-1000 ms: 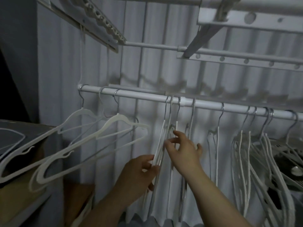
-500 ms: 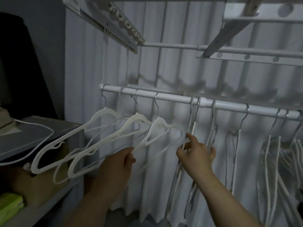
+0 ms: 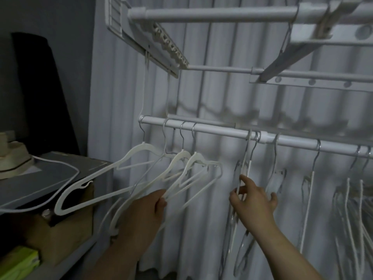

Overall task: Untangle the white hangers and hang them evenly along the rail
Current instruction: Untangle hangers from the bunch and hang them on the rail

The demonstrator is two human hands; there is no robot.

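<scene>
Since a second ago the left hand [image 3: 145, 215] has left the middle bunch and drawn one white hanger leftward along the rail [image 3: 222, 130]. This fourth hanger [image 3: 198, 158] now has its hook close against the third, nearer than half a second ago. The left hand sits below the rail's left end, its fingers curled round that hanger's lower bars, though blur hides exactly which bar they clamp. Three spread hangers [image 3: 145, 147] hang nearer the rail's left tip, swung out face-on like the fourth.

Under the rail's middle joint, the right hand [image 3: 254, 203] pinches the edge-on hangers [image 3: 245, 158] between thumb and forefinger, with its other fingers fanned loosely apart. These two hang side by side, hooks nearly touching, well apart from the fourth hanger. Rightward along the rail come a single hanger [image 3: 275, 178], then another [image 3: 311, 178], then a crowded bunch [image 3: 349, 199] at the frame's edge.

Left of the rail and lower, a grey shelf [image 3: 50, 174] carries a pale hat [image 3: 12, 158] and a loose hanger [image 3: 77, 170] lying flat. Behind the rail hangs a white pleated curtain [image 3: 222, 87].
</scene>
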